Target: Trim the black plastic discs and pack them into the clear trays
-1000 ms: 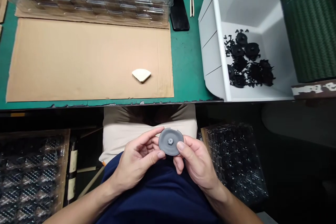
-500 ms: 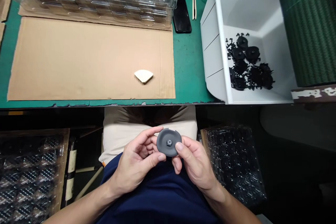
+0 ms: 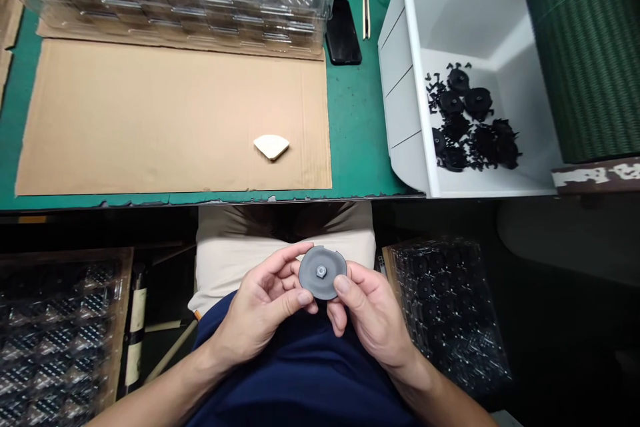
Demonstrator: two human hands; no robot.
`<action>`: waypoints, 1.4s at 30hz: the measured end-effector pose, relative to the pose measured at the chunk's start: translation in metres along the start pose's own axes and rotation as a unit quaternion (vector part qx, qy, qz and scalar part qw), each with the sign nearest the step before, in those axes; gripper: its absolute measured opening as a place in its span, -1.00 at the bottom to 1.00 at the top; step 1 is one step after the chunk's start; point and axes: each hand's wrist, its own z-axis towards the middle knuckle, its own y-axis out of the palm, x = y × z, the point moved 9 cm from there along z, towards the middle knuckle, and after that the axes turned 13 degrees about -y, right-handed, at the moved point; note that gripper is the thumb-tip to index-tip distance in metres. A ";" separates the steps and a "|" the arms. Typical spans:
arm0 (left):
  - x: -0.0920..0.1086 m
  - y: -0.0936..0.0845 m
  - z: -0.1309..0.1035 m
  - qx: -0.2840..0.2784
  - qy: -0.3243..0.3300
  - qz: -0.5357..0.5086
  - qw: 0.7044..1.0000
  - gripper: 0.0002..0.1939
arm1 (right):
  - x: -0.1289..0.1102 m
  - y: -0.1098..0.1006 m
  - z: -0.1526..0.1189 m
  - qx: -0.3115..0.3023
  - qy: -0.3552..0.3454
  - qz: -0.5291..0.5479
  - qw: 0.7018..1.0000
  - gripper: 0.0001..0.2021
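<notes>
Above my lap, both hands hold a round black plastic disc with a small raised hub at its centre. My right hand pinches the disc's right edge, thumb on the upper face. Along the left edge, my left hand supports it with fingertips and thumb; part of those fingers is hidden behind it. On the cardboard sheet beyond lies a pale, fan-shaped piece.
Clear plastic trays are stacked at the back left. A phone and tweezers lie beside them. The white bin holds several black discs and scraps. Filled trays stand low at left and right.
The disc has tilted slightly in my fingers, so its face catches more light. My left thumb has shifted a little left. The whole view has moved slightly.
</notes>
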 end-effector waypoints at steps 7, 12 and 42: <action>0.005 0.002 -0.004 0.018 0.042 0.027 0.999 -0.51 | 0.000 -0.002 0.000 0.001 -0.001 -0.018 1.000 -0.55; 0.004 0.004 -0.003 0.007 0.034 0.022 0.999 -0.50 | -0.004 0.000 0.000 -0.003 -0.007 -0.010 1.000 -0.56; 0.001 -0.002 -0.003 0.110 0.029 0.037 0.993 -0.55 | -0.007 0.008 -0.001 -0.034 -0.065 -0.028 0.997 -0.65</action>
